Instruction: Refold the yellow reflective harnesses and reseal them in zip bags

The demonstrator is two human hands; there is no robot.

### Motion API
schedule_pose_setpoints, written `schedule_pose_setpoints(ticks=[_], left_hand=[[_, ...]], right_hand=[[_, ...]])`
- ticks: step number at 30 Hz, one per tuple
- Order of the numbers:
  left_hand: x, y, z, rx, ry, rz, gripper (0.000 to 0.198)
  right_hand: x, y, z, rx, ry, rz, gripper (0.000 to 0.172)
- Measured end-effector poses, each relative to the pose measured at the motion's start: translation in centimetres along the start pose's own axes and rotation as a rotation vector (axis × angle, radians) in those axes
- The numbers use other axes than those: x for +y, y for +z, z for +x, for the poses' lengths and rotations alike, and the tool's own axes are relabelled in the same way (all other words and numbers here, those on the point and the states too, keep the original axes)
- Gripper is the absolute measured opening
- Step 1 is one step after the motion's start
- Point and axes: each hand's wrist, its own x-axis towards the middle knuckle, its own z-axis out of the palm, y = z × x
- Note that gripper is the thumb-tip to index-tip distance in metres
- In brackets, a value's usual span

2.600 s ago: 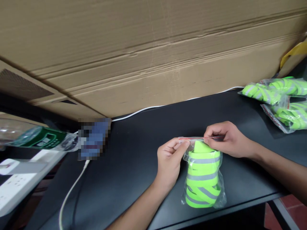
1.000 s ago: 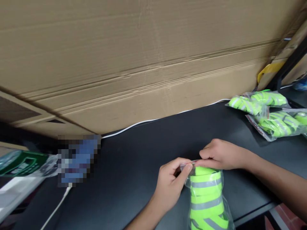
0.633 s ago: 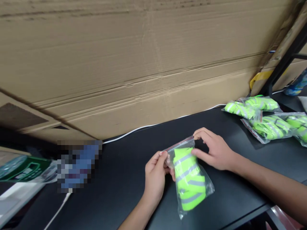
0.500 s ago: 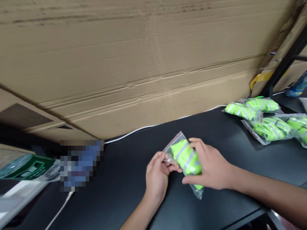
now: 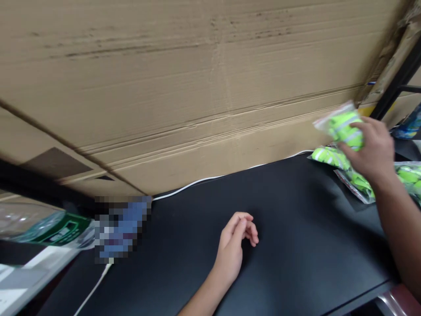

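Note:
My right hand (image 5: 371, 147) grips a clear zip bag (image 5: 347, 127) packed with bundled neon-green cloth that has silver stripes. The bag is raised at the back right, over similar bags lying on the black table. Behind my hand and forearm, part of that pile is hidden; one bag (image 5: 329, 156) shows at its left and another (image 5: 409, 175) at its right. Over the middle of the table, my left hand (image 5: 235, 243) holds nothing, its fingers loosely curled and a little apart.
A tall cardboard sheet (image 5: 210, 87) stands along the back of the black table (image 5: 184, 245), with a white cable (image 5: 197, 181) at its foot. On the left are a plastic bottle with a green label (image 5: 66, 229) and a blurred-out blue item (image 5: 126, 228). A black metal post (image 5: 394, 87) rises at right.
The left hand has let go of the bag. With it, the right hand has moved right and away, from the table's middle to above the pile. The view has shifted slightly.

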Motion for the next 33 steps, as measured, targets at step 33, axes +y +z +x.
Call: schedule_pose_setpoints(ticks=[33], left_hand=[[2.3, -0.2, 1.2, 0.293, -0.092, 0.257, 0.054]], right_hand=[[-15.6, 3.7, -11.1, -0.959, -0.283, 0.895, 0.053]])
